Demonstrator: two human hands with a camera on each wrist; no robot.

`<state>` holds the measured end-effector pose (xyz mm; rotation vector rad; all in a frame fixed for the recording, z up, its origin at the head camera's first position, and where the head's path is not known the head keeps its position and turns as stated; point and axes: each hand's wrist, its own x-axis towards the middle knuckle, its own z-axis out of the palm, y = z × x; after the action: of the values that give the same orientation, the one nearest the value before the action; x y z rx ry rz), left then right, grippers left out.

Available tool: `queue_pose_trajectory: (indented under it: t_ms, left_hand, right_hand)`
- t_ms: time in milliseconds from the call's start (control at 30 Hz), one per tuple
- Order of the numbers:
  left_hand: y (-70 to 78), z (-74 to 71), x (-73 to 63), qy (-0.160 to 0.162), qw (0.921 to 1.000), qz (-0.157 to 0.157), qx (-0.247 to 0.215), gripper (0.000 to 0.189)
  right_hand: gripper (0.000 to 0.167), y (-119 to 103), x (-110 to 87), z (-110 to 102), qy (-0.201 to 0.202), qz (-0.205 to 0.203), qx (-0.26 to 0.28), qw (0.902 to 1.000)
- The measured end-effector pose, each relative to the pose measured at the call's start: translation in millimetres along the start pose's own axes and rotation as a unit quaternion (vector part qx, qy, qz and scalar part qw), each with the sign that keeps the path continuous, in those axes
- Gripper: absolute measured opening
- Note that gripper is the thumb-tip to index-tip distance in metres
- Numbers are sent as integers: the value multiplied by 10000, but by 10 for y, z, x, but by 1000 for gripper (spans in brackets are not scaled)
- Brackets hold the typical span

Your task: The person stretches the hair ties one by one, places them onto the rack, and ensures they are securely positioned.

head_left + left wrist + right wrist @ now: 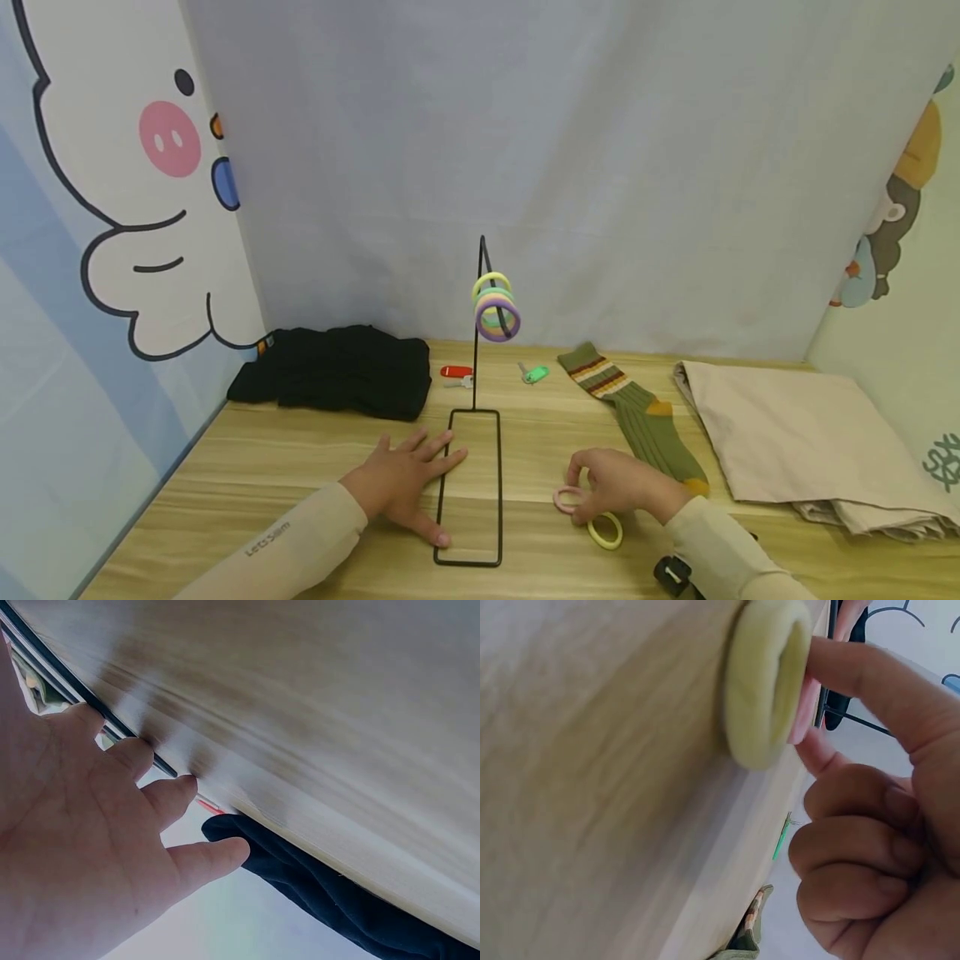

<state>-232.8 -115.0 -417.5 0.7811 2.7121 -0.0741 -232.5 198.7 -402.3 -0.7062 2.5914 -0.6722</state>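
Observation:
My left hand [405,483] lies with fingers spread over the left bar of a black wire stand's rectangular base [500,492]. Its thumb reaches the bar near the front corner. With thumb and index finger, my right hand [618,483] pinches a pink ring [560,500] low at the tabletop, its other fingers curled in, as the right wrist view shows. Right beside it lies a yellow ring [606,546], large in the right wrist view [748,697]. On the stand's upper arm hang several pastel rings, a purple ring [498,337] frontmost.
Behind my left hand lies a folded black cloth [337,371]. Keys with a red tag [456,372] and a green tag [537,374] lie behind the base. A striped green sock [645,425] and a folded beige cloth [802,433] lie to the right.

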Motion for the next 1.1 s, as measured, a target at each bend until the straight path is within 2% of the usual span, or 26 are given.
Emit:
queue_pose_trajectory:
  t_ms: [200,333,600,767,867,933,1000,1100]
  left_hand:
    - [-1,3,-4,59,10000,47,-27,108]
    - [7,3,-6,39,10000,37,-28,108]
    - [10,-7,-10,60,10000,13,-23,109]
    - [8,-6,-14,113,9999,44,-45,109]
    - [9,-12,-20,125,9999,35,-65,108]
    - [11,-17,-22,115,9999,18,-62,108]
    - [13,-17,-22,101,9999,1,-51,108]
    - [17,-20,-17,73,10000,-9,-38,108]
  right_hand:
    - [20,-11,-1,2,190,-69,-122,9997]
    - [18,-62,-17,-25,492,-218,-244,9983]
    - [22,-382,-67,-163,1248,-748,-138,9893]
    - [23,-600,-136,-209,1706,-1114,-160,9789]
    - [24,-726,-177,-229,2146,-1522,-264,9644]
    - [25,-808,-203,-246,2515,-1924,-371,9478]
    - [27,-897,-225,-273,2947,-2390,-533,9237]
    - [27,-1048,-265,-338,3595,-3009,-770,8799]
